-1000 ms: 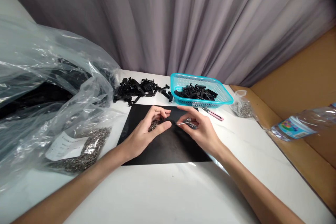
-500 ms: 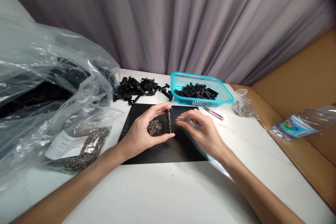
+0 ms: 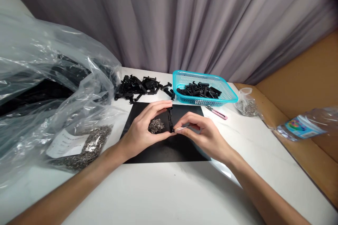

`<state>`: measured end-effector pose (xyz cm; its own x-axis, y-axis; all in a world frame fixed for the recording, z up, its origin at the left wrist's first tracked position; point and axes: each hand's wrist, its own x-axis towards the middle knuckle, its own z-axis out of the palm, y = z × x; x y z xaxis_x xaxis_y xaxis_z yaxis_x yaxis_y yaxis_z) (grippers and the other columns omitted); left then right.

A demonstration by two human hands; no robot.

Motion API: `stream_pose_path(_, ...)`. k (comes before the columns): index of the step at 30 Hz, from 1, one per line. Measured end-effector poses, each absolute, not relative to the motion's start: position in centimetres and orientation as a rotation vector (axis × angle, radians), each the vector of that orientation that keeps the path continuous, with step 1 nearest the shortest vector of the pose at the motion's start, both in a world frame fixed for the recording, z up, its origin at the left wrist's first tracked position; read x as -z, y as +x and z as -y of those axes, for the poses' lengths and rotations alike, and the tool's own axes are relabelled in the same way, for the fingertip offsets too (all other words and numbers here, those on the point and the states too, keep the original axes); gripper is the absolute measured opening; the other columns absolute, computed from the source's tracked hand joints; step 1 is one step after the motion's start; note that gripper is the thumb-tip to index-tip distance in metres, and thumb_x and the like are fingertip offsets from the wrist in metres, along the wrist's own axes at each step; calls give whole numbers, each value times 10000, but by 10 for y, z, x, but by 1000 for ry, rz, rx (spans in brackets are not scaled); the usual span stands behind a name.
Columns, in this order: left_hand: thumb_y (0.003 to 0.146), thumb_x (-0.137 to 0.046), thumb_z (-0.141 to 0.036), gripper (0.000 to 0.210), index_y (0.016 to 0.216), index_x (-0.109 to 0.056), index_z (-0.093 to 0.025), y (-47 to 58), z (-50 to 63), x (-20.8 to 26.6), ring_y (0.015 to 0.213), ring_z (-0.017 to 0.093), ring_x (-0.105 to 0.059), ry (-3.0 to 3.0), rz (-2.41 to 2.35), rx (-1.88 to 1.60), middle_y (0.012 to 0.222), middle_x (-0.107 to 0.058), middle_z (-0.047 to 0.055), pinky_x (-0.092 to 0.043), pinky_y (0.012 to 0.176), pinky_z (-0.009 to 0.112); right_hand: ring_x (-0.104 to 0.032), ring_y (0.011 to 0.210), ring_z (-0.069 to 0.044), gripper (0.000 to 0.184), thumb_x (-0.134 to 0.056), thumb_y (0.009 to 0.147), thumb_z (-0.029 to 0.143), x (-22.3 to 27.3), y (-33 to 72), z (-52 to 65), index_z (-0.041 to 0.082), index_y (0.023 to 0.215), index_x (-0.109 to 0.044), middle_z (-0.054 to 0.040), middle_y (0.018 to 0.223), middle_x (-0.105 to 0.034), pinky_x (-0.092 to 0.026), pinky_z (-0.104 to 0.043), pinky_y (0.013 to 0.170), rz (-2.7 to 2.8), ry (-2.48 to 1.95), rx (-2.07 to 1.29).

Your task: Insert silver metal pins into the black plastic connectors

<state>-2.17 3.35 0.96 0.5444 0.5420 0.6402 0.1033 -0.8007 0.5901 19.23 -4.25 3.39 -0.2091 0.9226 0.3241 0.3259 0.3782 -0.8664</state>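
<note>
Between its thumb and fingertips, my left hand point(image 3: 144, 126) grips a slim black plastic part point(image 3: 170, 117) by its two ends, holding it above a black mat point(image 3: 169, 153). My right hand point(image 3: 202, 128) pinches a thin metal pin point(image 3: 182, 128) and has its tip at the lower end of the plastic part, close to my left thumb. Whether the pin sits in a hole there is too small to tell. A pile of small metal pieces point(image 3: 156, 126) lies on the mat behind my left hand.
Black parts are heaped at the back point(image 3: 142, 88), and more fill a turquoise basket point(image 3: 229, 95). Nearby lie a pink cutter point(image 3: 218, 113) and a small bag of metal pieces point(image 3: 247, 105). Large plastic bags point(image 3: 97, 59) crowd the left; a bottle point(image 3: 303, 126) lies right.
My right hand has moved slightly left and down, bringing the pin from beside the upper part of the black piece to its lower end. My left hand keeps its grip.
</note>
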Motion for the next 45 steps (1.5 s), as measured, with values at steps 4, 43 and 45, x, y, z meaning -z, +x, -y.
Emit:
stream_pose_path(4, 859, -791, -205, 619, 1421, -538, -257, -23, -35, -9, 1365, 255, -555, 2395, -523, -1172, 1440, -582, 89, -496, 1185, 452, -671, 885, -181, 79, -698, 959, 208, -33, 192, 42, 226, 917, -763, -19, 943, -727, -509, -313, 781, 1758, -1124, -851)
stream_pose_path(43, 848, -807, -223, 620, 1414, -556, -253, -21, -32, -5, 1269, 253, -641, 2517, -520, -1113, 1378, -647, 89, -536, 1124, 414, -653, 873, -165, 134, -675, 987, 304, -34, 197, 42, 216, 914, -744, -10, 958, -751, -471, -304, 770, 1983, -1258, -783)
stream_pose_path(45, 834, -815, -224, 612, 1395, -573, -248, -21, -31, -6, 1254, 251, -647, 2512, -547, -1127, 1361, -658, 85, -539, 1112, 405, -667, 869, -169, 130, -703, 964, 332, -32, 197, 41, 219, 919, -750, -5, 946, -763, -486, -307, 772, 1911, -1266, -830)
